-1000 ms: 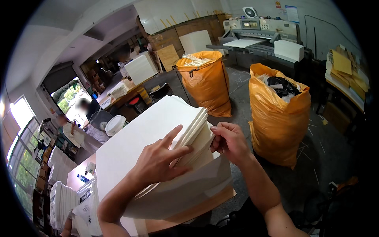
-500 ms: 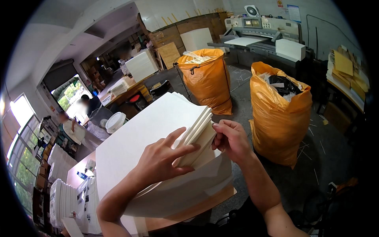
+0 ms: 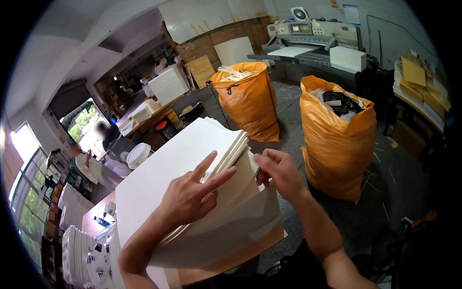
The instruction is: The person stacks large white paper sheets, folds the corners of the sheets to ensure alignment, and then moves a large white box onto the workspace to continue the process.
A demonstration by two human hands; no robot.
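Note:
A tall stack of large white paper sheets (image 3: 163,159) stands right in front of me. At its right corner several bundles of sheets (image 3: 234,153) are fanned up in layers. My left hand (image 3: 188,196) lies over these raised bundles, its fingers spread and stretched toward the corner, and the palm side is hidden. My right hand (image 3: 281,174) is at the right edge of the stack, thumb and fingers pinched together at the edge of the paper. How many sheets it pinches cannot be made out.
A brown board (image 3: 231,257) lies under the stack. Beyond stand two orange sacks, one with white strips (image 3: 248,103) and one with black plastic (image 3: 337,139). A cutting machine (image 3: 313,41) is at the back. Wrapped bundles (image 3: 79,255) sit at left; two people (image 3: 91,164) are farther off.
My right hand has slid slightly left and down along the paper's edge. The left hand has shifted a little left, its fingers more apart. The whole view has shifted slightly.

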